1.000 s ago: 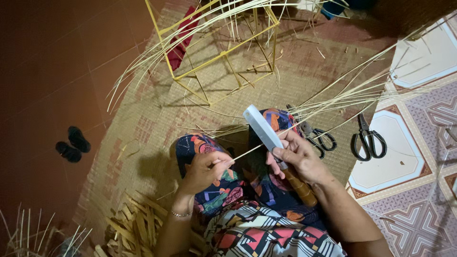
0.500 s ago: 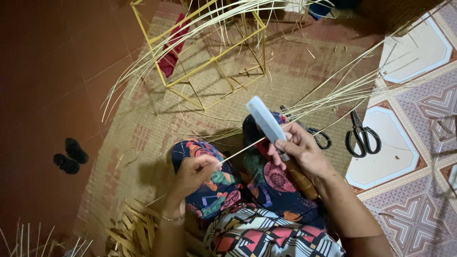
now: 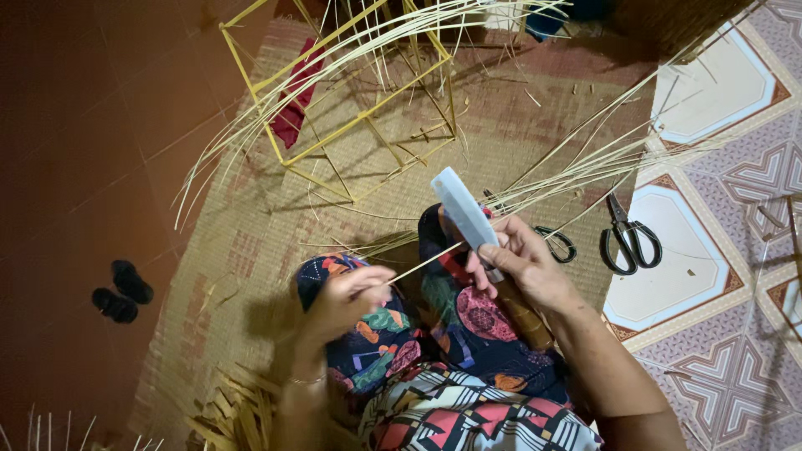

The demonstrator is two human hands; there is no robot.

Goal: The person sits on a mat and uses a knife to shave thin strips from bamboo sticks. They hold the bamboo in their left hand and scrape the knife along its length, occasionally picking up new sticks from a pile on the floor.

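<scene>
My right hand [image 3: 522, 266] grips a broad-bladed knife [image 3: 464, 209] by its brown wooden handle, the pale blade pointing up and away from me. My left hand [image 3: 347, 296] pinches one end of a thin bamboo strip [image 3: 426, 261] that runs across to the blade near my right thumb. Both hands hover over my knees, which are covered by colourful patterned cloth [image 3: 434, 334]. I sit on a woven mat [image 3: 251, 225].
A yellow bamboo frame [image 3: 351, 108] with a red cloth [image 3: 292, 104] stands ahead on the mat. Long bamboo strips [image 3: 585, 163] fan out to the right. Two black scissors [image 3: 628, 238] lie on the patterned tiles. Shavings [image 3: 230, 413] pile lower left; dark sandals [image 3: 121, 292] sit left.
My left hand has moved slightly left along the strip. The knife and right hand have stayed nearly in place, while the view shifted a little.
</scene>
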